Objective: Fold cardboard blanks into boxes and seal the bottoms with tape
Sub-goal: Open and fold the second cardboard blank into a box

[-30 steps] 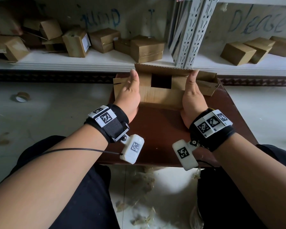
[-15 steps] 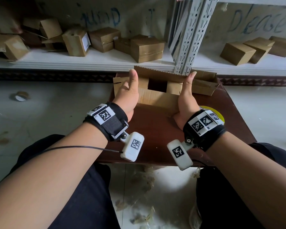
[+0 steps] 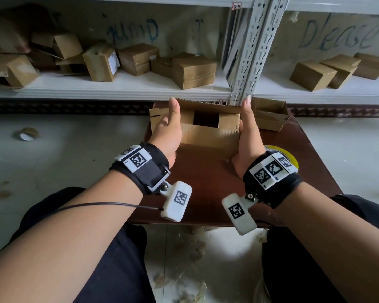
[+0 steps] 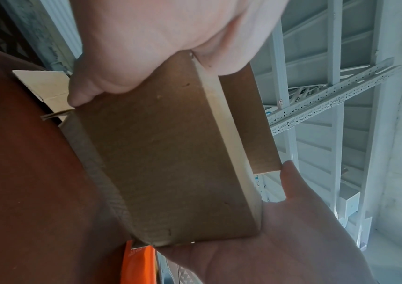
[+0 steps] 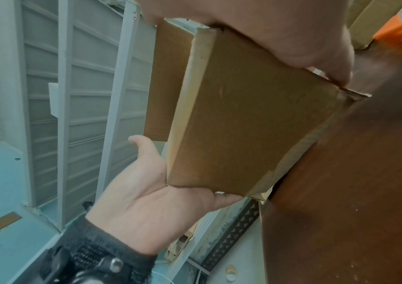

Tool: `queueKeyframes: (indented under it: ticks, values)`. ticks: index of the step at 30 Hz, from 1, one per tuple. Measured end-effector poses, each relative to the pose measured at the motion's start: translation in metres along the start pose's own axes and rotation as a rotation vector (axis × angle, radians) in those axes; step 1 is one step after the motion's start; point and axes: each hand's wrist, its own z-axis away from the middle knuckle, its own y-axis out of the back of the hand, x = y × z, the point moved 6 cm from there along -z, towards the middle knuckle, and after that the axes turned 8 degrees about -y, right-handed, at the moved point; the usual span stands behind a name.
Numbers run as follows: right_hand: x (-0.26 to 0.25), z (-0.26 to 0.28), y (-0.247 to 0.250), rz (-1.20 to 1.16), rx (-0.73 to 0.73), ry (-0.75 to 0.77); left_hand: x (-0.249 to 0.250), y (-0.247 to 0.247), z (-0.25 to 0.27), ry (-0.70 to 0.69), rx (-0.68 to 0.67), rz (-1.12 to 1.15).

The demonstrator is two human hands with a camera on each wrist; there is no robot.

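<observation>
Cardboard: the box [image 3: 208, 136] stands on the brown table [image 3: 206, 182], at 12 o'clock from the person's lap, held between both hands.
Box state: bottom side up; two short flaps are folded in, the near and far long flaps are not yet closed, and a dark square gap shows in the middle.
Left hand: the left hand [image 3: 167, 136] clasps the box's 9 o'clock end, palm flat on the side wall, thumb straight along the top edge; the fingers curl round the far side, as the left wrist view shows.
Right hand: the right hand [image 3: 248, 136] mirrors it at the 3 o'clock end, thumb up, fingers wrapped round the far corner.
Tape: a yellow roll [image 3: 282, 153] lies on the table at 3 o'clock, just behind the right wrist and partly hidden by it.
Blanks: a second folded piece [image 3: 269, 115] lies at 2 o'clock, touching or just beside the held box; I cannot tell which.
Shelf: finished boxes [image 3: 194, 72] are piled at 11 and 1 o'clock on the white shelf [image 3: 118, 88].
Step in hand: I judge that the long flaps come next, then the tape.
Risk, flaps: with both hands on the ends, nothing presses the inner flaps; they may spring up and leave the seam gaping.
Risk, squeeze: too hard a grip could bow the walls, so the long flaps meet crooked.
Risk, tape: reaching for the roll frees one end, and the box may skew or slide into the piece at 2 o'clock.
</observation>
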Motion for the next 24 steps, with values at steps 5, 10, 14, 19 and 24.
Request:
queueKeyframes:
  ticks: [5,10,14,19,24]
  values:
    - [0.003,-0.005,0.000,0.006,-0.015,-0.038,0.000,0.005,-0.004,0.033,0.019,-0.089]
    - [0.005,-0.007,0.003,0.024,0.011,-0.027,-0.004,0.006,-0.005,0.077,0.046,-0.038]
    - [0.005,-0.005,0.004,0.027,0.044,-0.036,-0.007,0.006,-0.011,0.066,0.059,-0.091]
    - [0.003,0.003,0.002,-0.057,0.029,-0.015,-0.010,0.010,-0.018,0.043,0.112,-0.070]
    - [0.002,0.009,0.004,-0.036,0.086,-0.028,-0.009,0.005,-0.014,0.045,0.043,-0.063]
